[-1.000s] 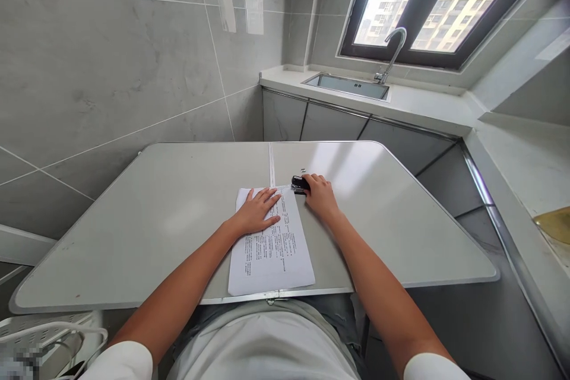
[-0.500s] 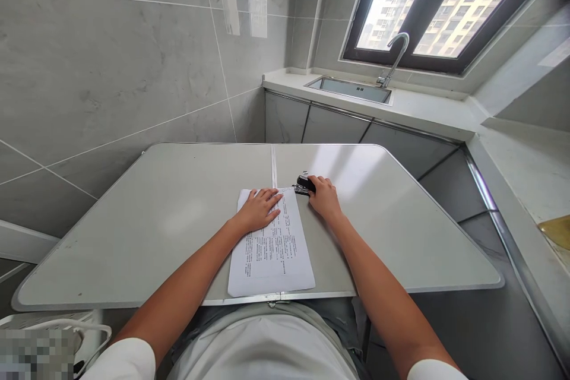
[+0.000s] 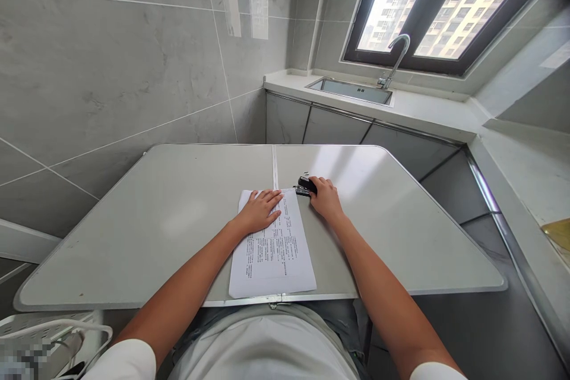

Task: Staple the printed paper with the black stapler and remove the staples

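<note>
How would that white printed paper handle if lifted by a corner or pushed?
The thin, flat white paper would probably sag. It might also slide easily across the glossy pale tabletop without the left hand spread on top.

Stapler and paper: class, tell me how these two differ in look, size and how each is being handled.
The paper is white with dark print, while the stapler is mostly black.
The paper is a broad, flat sheet; the stapler is smaller and chunkier.
The left hand lies spread on the paper, whereas the right hand grips the stapler.
Shared: each has one hand on it.
</note>
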### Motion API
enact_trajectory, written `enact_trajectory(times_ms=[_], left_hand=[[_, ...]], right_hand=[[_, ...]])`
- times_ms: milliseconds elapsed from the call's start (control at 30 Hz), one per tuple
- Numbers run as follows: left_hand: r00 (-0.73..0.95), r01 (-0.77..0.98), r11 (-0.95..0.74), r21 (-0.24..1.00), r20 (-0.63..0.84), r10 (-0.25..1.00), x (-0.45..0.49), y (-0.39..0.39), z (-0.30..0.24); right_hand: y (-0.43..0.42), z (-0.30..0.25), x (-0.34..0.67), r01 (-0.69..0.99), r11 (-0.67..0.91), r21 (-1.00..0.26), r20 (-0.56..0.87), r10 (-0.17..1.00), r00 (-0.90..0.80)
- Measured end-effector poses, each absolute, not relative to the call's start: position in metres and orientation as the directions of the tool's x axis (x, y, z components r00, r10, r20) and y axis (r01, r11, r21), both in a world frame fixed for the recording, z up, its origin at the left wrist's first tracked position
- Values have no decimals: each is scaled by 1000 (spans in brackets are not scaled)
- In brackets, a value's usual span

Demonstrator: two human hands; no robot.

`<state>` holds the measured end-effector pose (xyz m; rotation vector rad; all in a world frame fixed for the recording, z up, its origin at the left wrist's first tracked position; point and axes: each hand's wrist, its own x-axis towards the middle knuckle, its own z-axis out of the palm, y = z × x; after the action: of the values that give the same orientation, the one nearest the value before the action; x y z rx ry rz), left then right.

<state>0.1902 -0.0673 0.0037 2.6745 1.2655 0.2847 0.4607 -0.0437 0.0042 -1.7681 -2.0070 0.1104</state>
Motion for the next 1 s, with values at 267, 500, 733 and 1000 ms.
enact_trajectory(times_ms=[267, 500, 733, 1000], left_hand=[[612, 745, -621, 243, 122, 782, 191, -70, 9], [607, 744, -620, 248, 136, 783, 189, -69, 5], [619, 749, -627, 212, 112, 777, 190, -68, 3], [610, 751, -621, 223, 127, 782, 191, -68, 5]], right_hand=[[-44, 5, 461, 918, 161, -362, 271, 961, -62], [-44, 5, 461, 916, 164, -366, 274, 960, -63], [-45, 7, 460, 918, 158, -364, 270, 961, -58], [-44, 5, 461, 918, 161, -361, 269, 961, -62]])
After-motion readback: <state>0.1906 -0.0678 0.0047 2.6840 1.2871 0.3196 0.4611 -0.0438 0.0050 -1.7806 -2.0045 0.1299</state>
